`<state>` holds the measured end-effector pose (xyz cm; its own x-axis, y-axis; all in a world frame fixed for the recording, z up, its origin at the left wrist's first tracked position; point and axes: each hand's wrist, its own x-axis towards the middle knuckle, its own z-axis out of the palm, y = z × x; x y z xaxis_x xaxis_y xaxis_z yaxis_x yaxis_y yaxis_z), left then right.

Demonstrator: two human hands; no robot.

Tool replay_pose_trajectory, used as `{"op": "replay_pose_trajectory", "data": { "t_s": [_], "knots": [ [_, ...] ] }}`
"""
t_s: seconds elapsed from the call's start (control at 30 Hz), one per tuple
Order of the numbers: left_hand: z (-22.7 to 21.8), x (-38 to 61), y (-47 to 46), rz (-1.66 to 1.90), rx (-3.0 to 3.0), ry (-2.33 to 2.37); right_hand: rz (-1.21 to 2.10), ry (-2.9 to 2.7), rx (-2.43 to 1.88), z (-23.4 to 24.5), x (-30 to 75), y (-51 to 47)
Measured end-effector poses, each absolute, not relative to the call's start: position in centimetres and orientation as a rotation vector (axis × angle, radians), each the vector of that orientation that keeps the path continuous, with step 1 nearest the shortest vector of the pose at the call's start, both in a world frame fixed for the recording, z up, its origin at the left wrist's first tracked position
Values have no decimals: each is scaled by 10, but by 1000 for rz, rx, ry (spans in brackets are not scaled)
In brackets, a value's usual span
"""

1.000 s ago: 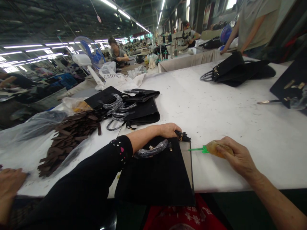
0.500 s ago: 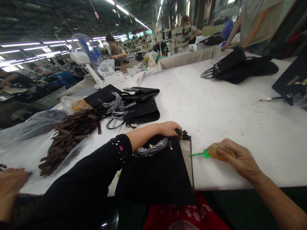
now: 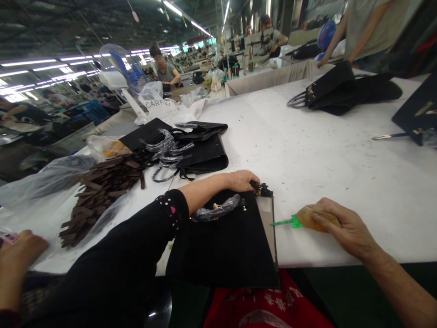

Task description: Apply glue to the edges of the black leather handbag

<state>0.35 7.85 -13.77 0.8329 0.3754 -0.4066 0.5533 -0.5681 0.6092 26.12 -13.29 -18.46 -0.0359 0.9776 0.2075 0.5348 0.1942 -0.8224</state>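
Head view: black handbag [image 3: 221, 250] is lying at the near edge of the white desk [image 3: 324, 164], its lower end reaching over the red apron [image 3: 256, 303]. Its plastic-wrapped handle [image 3: 218, 209] is resting across the upper part of the body. Left hand [image 3: 243, 181] is reaching over the bag's top and grasping a bundle of black straps [image 3: 262, 189] with gold-coloured hardware; its fingertips are partly hidden. Right hand [image 3: 336, 221] is clasping an amber squeeze bottle [image 3: 307, 218], its green nozzle [image 3: 285, 222] pointing left at the bag's beige side strip [image 3: 267, 221]. Tip is appearing to meet the strip's edge; cannot tell whether it is touching.

Surroundings: more black handbags [image 3: 206, 155] are lying stacked beyond the left forearm. Brown strips [image 3: 102, 191] are sitting heaped on clear plastic sheeting [image 3: 48, 177] to their left. Another person's hand [image 3: 27, 250] is resting near the heap, beside a pink item [image 3: 9, 238], too cropped to identify. Farther right, two black bags [image 3: 334, 91] are lying together near the desk's far edge.
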Motion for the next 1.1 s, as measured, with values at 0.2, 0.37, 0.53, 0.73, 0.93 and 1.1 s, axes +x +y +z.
{"op": "replay_pose_trajectory", "data": {
  "t_s": [0.2,0.37,0.53,0.73,0.93,1.1],
  "knots": [
    [-138,3,79,-301,2256,678,563,-1633,-1463,-187,263,-131],
    [-138,3,78,-295,2261,679,649,-1708,-1394,-182,265,-134],
    [-138,3,79,-285,2253,671,657,-1749,-1354,-179,261,-143],
    [-137,3,78,-285,2226,679,640,-1696,-1374,-181,259,-153],
    [-137,4,76,-274,2208,674,645,-1690,-1370,-184,257,-157],
    [-137,4,77,-265,2203,668,812,-1747,-1326,-183,256,-166]
  ]
}}
